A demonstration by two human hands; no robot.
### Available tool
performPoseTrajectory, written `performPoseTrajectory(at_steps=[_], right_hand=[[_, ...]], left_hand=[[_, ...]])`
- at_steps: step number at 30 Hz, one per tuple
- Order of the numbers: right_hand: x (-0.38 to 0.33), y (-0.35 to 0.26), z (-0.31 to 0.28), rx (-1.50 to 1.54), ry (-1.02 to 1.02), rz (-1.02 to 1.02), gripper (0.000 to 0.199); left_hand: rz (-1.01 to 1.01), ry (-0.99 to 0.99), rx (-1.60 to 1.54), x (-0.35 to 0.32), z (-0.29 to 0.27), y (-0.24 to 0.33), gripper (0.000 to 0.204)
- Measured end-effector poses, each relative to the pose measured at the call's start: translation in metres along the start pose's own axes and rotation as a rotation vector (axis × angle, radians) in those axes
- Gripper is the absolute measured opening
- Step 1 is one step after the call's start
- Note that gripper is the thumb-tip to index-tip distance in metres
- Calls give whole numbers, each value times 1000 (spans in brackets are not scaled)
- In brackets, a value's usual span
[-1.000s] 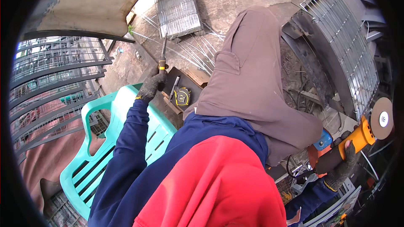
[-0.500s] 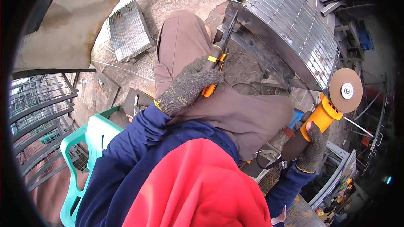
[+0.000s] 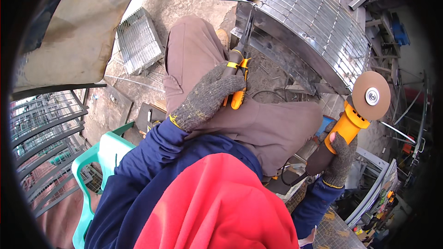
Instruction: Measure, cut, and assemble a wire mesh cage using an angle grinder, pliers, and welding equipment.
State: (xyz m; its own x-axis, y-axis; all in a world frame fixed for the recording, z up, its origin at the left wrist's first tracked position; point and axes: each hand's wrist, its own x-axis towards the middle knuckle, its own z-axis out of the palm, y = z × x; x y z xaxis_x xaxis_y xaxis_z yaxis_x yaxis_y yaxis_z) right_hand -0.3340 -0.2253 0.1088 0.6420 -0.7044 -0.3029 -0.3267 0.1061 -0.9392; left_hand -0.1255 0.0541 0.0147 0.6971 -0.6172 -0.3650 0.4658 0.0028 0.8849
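In my gloved left hand (image 3: pixel 207 90) is a pair of long-nose pliers (image 3: pixel 239 67) with black and yellow handles. Their long dark jaws point away from me and overlap the near-left corner of a sheet-metal box with a wire grille (image 3: pixel 314 20); I cannot tell whether they grip it. My gloved right hand (image 3: pixel 340 159) is wrapped round a yellow and black angle grinder (image 3: pixel 346 129), held up at the right beside the box's near end. Its brown disc (image 3: pixel 372 95) faces up; whether it spins cannot be told. A thin rod (image 3: pixel 234 0) sticks out from the box's corner.
A smaller wire-grille metal box (image 3: pixel 140 41) lies on the floor at far left. A turquoise plastic stool (image 3: pixel 113 152) stands at my left, near dark metal slats (image 3: pixel 48 143). A blue container (image 3: pixel 326 125) is by my right knee. Tools and scrap (image 3: pixel 385 207) crowd the right side.
The whole view has shifted slightly, with the large box a little further left. The grinder sits slightly more to the left and higher. Both hands keep hold of their tools.
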Motion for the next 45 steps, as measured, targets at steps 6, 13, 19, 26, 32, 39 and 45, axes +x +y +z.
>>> performPoseTrajectory(at_steps=[6,13,19,26,32,39,45], right_hand=[[1,0,5,-3,-2,1,56],[3,5,7,-52,-23,-41,58],[3,6,8,-73,-12,-23,55],[0,3,15,-95,20,-11,55],[-2,0,19,-116,22,8,56],[0,5,15,-122,29,4,56],[-2,6,16,-115,70,32,52]], left_hand=[[-226,-55,-443,-5,11,32,27],[-215,-19,-919,-1,0,7,33],[-231,-87,-1027,-1,0,11,41],[-256,-215,-1170,3,-12,3,49],[-306,-120,-1035,-2,-14,5,54],[-316,-231,-1121,3,-29,6,50],[-349,-224,-1009,5,-38,26,43]])
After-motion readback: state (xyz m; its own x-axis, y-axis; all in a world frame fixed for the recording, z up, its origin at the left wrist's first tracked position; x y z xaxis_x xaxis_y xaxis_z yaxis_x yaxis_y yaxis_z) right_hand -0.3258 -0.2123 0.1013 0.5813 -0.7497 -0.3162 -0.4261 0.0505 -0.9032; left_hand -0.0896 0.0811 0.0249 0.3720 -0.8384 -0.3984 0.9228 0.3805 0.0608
